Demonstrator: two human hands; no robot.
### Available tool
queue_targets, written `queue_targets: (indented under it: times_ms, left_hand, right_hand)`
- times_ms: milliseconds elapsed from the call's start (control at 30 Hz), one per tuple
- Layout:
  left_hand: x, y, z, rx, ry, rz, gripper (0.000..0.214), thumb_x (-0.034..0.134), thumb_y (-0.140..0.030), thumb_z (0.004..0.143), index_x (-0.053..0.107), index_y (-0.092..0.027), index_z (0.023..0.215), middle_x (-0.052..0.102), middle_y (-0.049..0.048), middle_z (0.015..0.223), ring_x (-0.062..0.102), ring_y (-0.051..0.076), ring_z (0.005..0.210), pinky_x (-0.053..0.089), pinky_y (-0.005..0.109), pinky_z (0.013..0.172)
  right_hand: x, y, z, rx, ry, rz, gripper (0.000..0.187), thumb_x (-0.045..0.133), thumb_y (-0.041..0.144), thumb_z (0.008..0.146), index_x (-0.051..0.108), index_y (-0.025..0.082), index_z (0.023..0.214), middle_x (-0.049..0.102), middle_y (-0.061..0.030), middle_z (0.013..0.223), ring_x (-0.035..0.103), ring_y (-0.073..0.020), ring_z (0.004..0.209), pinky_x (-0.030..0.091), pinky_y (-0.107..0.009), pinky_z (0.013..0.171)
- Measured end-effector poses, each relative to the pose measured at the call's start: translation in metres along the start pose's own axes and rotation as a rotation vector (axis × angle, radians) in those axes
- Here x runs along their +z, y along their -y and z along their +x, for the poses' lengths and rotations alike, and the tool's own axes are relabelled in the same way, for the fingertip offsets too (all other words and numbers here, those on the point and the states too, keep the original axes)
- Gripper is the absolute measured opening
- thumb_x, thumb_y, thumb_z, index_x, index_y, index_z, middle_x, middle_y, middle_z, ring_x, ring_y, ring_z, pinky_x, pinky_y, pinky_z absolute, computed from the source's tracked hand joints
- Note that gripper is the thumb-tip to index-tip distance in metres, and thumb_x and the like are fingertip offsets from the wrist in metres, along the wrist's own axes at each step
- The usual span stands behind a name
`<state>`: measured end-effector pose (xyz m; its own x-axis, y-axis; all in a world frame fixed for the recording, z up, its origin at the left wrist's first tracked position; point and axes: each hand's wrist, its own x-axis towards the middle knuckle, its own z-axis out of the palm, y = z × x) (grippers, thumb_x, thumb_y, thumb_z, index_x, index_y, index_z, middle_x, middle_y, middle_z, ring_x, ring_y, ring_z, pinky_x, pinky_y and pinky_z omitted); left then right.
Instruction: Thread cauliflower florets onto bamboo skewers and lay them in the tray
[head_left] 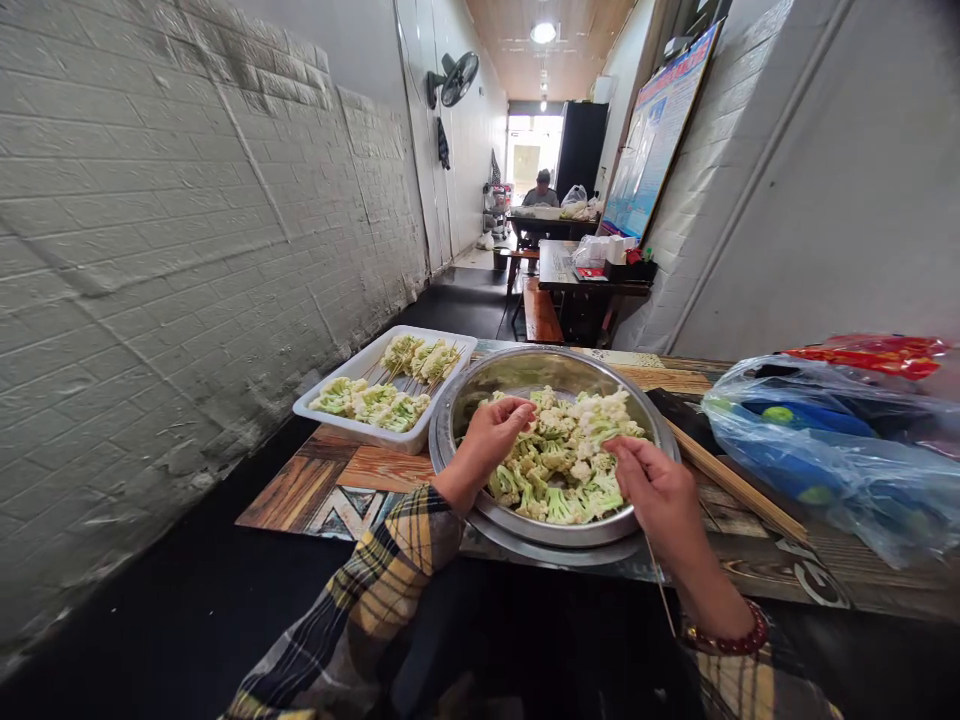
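Cauliflower bits (551,460) sat mid-frame in a big bowl (570,535), likely to keep them close by. The right hand (664,490) pinched a thin stick (658,580), its tail hanging out of the way. The left hand (491,440) looked narrow; I couldn't tell if it held anything.

Worktop (296,490): brown wood-grain patchwork, white motifs along its front edge. At the left edge, tray (367,433), plain white. Mid front edge, bowl (555,535), silver-grey; florets (559,455) within, cream heads, pale green stems. Toward the right edge, sticks (739,483), tan; bag (877,470), translucent bluish, showing blue and lime green; packet (870,353), red. Sleeves (409,545): yellow, black and white plaid. Bracelet (739,640): dark red. Left wall (135,220): off-white, brick-patterned.
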<state>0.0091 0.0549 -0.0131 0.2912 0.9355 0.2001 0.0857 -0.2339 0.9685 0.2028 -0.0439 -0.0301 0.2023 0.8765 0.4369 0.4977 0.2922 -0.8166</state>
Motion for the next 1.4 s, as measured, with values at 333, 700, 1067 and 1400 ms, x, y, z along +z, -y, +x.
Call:
queue_targets:
  times_ms: [333, 700, 1067, 1400]
  left_hand:
    - [-0.004, 0.013, 0.011, 0.163, -0.081, 0.568, 0.022, 0.049, -0.022, 0.084, 0.070, -0.015, 0.087, 0.070, 0.0086, 0.085, 0.062, 0.019, 0.080, 0.044, 0.029, 0.073]
    - [0.008, 0.007, 0.007, 0.040, 0.097, 1.172, 0.029, 0.049, -0.014, 0.081, 0.068, -0.023, 0.100, 0.065, 0.0086, 0.105, 0.058, 0.022, 0.098, 0.042, 0.033, 0.084]
    - [0.006, 0.001, 0.010, -0.088, -0.132, 0.610, 0.015, 0.065, -0.027, 0.066, 0.059, -0.017, 0.057, 0.055, 0.0034, 0.069, 0.054, 0.019, 0.078, 0.041, 0.029, 0.072]
    - [0.007, -0.020, -0.001, -0.144, -0.186, -0.079, 0.032, 0.073, -0.040, 0.060, 0.055, -0.016, 0.075, 0.054, -0.0028, 0.062, 0.053, 0.009, 0.055, 0.050, 0.028, 0.062]
  right_hand:
    - [-0.002, -0.002, 0.001, 0.050, -0.015, 0.165, 0.033, 0.045, 0.043, 0.091, 0.064, 0.016, 0.096, 0.042, 0.0060, 0.050, 0.041, -0.0098, 0.045, 0.032, -0.022, 0.045]
    - [-0.013, 0.004, 0.002, -0.039, 0.050, 0.178, 0.031, 0.040, 0.038, 0.094, 0.063, 0.016, 0.093, 0.045, 0.0048, 0.052, 0.045, -0.0109, 0.047, 0.036, -0.023, 0.050]
    - [-0.017, -0.001, 0.003, -0.089, 0.056, 0.229, 0.030, 0.039, 0.035, 0.094, 0.063, 0.016, 0.093, 0.050, 0.0023, 0.054, 0.050, -0.0131, 0.052, 0.038, -0.023, 0.051]
    - [-0.019, -0.004, 0.005, -0.126, 0.181, 0.245, 0.030, 0.037, 0.035, 0.096, 0.057, 0.018, 0.081, 0.043, 0.0056, 0.050, 0.045, -0.0116, 0.048, 0.035, -0.024, 0.053]
